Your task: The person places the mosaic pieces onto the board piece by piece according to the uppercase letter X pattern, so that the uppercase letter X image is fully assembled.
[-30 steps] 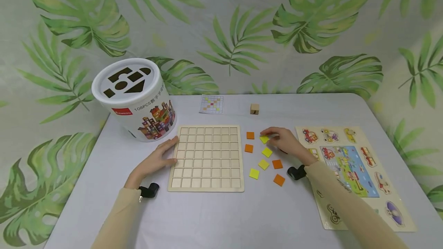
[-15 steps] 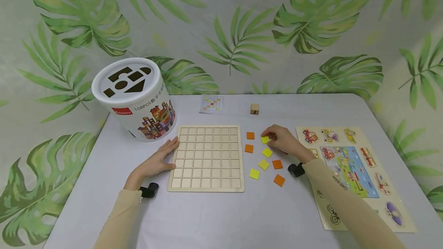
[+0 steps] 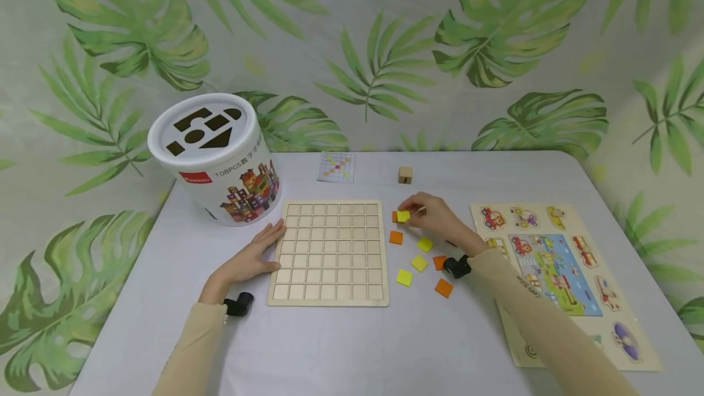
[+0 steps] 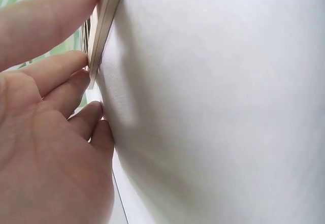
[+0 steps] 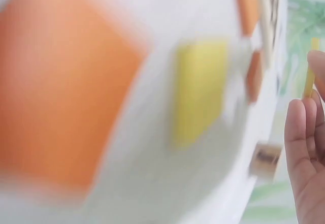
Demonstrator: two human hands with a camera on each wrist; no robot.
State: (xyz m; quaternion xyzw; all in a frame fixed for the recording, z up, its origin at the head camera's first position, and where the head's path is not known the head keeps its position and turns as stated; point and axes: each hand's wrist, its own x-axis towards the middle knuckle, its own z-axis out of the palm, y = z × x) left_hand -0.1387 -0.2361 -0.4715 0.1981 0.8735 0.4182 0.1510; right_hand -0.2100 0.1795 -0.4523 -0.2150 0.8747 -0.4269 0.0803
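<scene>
My right hand [image 3: 432, 215] pinches a yellow square tile [image 3: 403, 217] between thumb and fingers. In the head view that tile overlaps an orange tile [image 3: 394, 217] near the grid board's right side. The right wrist view shows the pinched tile [image 5: 312, 69] edge-on, raised off the table. My left hand [image 3: 247, 258] rests at the left edge of the pale wooden grid board [image 3: 330, 253], fingers extended. In the left wrist view, its fingertips touch the board's edge [image 4: 105, 28]. All the board's square cells are bare.
Loose yellow tiles [image 3: 419, 263] and orange tiles [image 3: 443, 288] lie right of the board. A white bucket [image 3: 220, 157] stands at back left. A pattern card [image 3: 337, 167] and wooden cube [image 3: 405, 175] lie at the back. A picture puzzle [image 3: 596, 280] lies under the right forearm.
My right hand has picked up the farthest yellow tile and carried it left, over toward the orange tile. The left hand stays at the board's edge.
</scene>
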